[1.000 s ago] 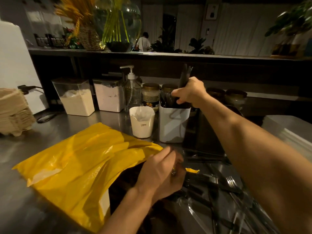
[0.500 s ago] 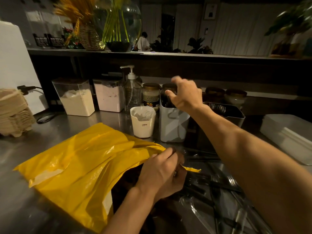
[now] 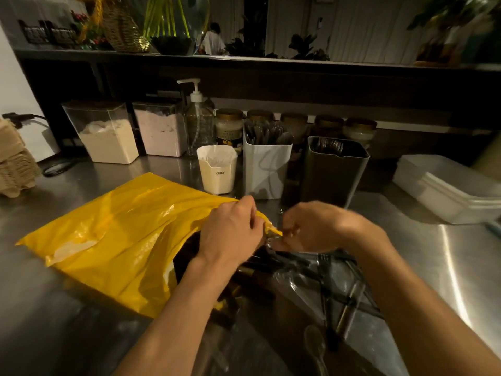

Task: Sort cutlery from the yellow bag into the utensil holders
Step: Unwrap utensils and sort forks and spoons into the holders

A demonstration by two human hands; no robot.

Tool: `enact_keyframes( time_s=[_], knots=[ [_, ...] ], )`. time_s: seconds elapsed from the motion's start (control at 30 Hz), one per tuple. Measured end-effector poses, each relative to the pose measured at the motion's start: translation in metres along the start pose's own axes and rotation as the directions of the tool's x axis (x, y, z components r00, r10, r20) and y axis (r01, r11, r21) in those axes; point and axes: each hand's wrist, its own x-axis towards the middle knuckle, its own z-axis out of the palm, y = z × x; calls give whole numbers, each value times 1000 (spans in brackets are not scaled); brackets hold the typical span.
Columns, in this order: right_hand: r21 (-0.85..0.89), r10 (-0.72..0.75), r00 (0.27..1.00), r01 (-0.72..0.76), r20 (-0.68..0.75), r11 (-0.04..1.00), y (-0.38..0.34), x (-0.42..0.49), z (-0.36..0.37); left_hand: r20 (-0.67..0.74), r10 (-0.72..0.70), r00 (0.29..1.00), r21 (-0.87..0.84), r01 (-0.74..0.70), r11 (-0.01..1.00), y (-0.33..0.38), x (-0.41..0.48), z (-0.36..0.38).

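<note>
Pinching the yellow bag (image 3: 116,234) mouth, left hand (image 3: 233,232) meets right hand (image 3: 311,226), grip unclear.

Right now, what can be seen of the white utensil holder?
The white utensil holder is a tall, rectangular, smooth-walled container, plastic by the look of it, standing upright on the steel counter. Dark cutlery handles pack its open top. It stands between the small cream cup and the dark holder, behind the yellow bag. Neither hand touches it.

White holder (image 3: 267,169) and grey holder (image 3: 333,169) stand open-topped beyond bag (image 3: 122,234).
</note>
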Motion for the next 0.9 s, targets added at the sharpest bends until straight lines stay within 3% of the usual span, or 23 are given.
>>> enact_keyframes(
  time_s=[0.1,0.23,0.5,0.7,0.9],
  knots=[
    [13,-7,999,8,-41,1000,-13,-1,28,62,-177,982,176,164,971,-3,1,-10],
    [109,63,998,-64,17,992,-32,11,49,93,-254,963,236,227,945,-1,-2,-13],
    [61,73,997,-73,1,995,-49,22,57,-58,-116,992,162,124,979,-6,2,-8],
    [165,167,976,-189,136,968,-53,41,40,-115,-102,988,71,110,991,-8,3,-6],
    [152,200,978,-189,-59,970,-59,53,60,-114,-104,988,57,111,992,-6,4,-8]
  ],
)
